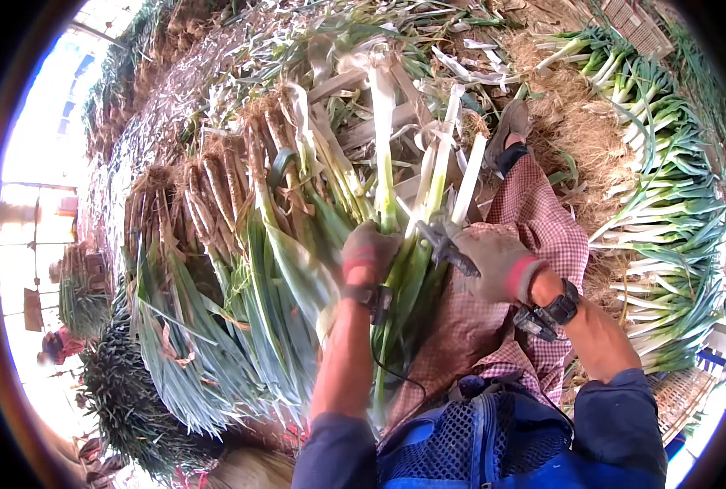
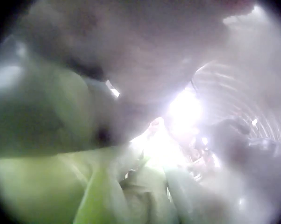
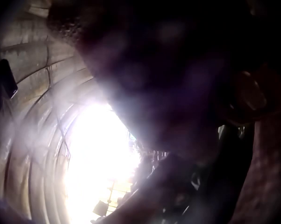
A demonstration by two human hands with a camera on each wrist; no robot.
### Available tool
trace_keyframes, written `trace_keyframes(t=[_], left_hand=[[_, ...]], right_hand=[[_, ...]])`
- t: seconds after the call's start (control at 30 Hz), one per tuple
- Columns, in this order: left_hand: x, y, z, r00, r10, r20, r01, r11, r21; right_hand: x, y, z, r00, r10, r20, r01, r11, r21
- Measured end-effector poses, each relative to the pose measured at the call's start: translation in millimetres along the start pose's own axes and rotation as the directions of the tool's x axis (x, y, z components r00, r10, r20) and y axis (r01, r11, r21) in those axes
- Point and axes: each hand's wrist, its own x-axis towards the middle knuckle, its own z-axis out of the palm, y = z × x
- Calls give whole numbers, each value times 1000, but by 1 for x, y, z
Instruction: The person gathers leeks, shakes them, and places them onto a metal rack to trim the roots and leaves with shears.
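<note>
In the head view my gloved left hand (image 1: 369,251) grips a leek (image 1: 386,167) around its pale green lower stalk, white root end upward and leaves running down toward my lap. My gloved right hand (image 1: 493,262) is just right of it, its dark grey fingers (image 1: 448,248) at the stalks of neighbouring leeks (image 1: 438,175). I cannot tell whether those fingers pinch a leaf. Blurred green stalks (image 2: 42,182) fill the lower left of the left wrist view under the dark glove. The right wrist view is mostly dark.
Unpeeled leeks (image 1: 216,183) with brown roots lean in a row at my left. Peeled leeks (image 1: 664,220) lie stacked at the right. Stripped leaves and husks (image 1: 322,49) litter the ground ahead. My checkered trouser leg (image 1: 534,204) and shoe (image 1: 513,122) stretch forward.
</note>
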Motion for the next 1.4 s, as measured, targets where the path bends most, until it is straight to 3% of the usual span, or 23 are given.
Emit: trace_keyframes(t=[0.07,0.13,0.27,0.37,0.43,0.6,0.7,0.77,0.9,0.97,1.0,1.1,1.13,1.2,1.27,1.3,1.37,1.4], left_hand=[[-6,7,-4,1000,-12,11,12,999,52],[-9,11,-7,999,-47,-11,47,999,26],[-9,16,-13,994,-59,-93,58,998,-8],[-3,19,-20,994,-63,-94,59,997,-49],[2,19,-25,992,-55,-114,51,998,-40],[9,17,-32,992,-85,-96,79,995,-57],[15,8,-24,995,-20,-95,17,999,-33],[13,8,-22,998,23,-63,-29,994,-105],[11,7,-23,997,33,-67,-40,994,-98],[7,4,-25,993,77,-90,-89,987,-133],[7,0,-25,994,74,-75,-87,980,-181],[12,-26,-16,992,87,-93,-113,937,-331],[5,-22,-18,989,105,-101,-137,907,-398],[10,-18,-14,997,28,-67,-55,897,-438],[15,-22,-8,998,-48,-33,26,876,-481],[20,-27,-4,997,-58,-44,29,876,-481],[27,-30,0,996,-69,-60,30,871,-491],[28,-26,1,995,-88,-50,55,885,-462]], right_hand=[[-5,-5,-3,998,-10,54,11,1000,-8],[-9,-10,-3,974,21,224,-28,999,28],[-12,-4,16,981,-68,181,56,996,74],[-3,-6,8,990,62,128,-69,997,45],[6,3,23,999,-34,5,34,998,55],[1,-13,8,998,22,57,-23,1000,6],[11,-8,3,999,42,10,-42,999,-27],[34,-4,-14,989,147,-10,-145,984,105],[96,16,-33,994,107,21,-108,993,50],[122,28,-34,990,126,54,-132,984,116],[119,20,-55,971,202,125,-222,959,178],[151,41,-99,988,117,-104,-112,992,56],[152,42,-133,970,140,-200,-115,985,131],[166,46,-195,835,289,-468,-252,957,142],[158,51,-246,621,265,-738,-304,949,85],[132,36,-267,574,282,-769,-308,944,116],[110,24,-260,782,199,-590,-212,976,48],[117,40,-230,833,78,-548,-49,997,67]])
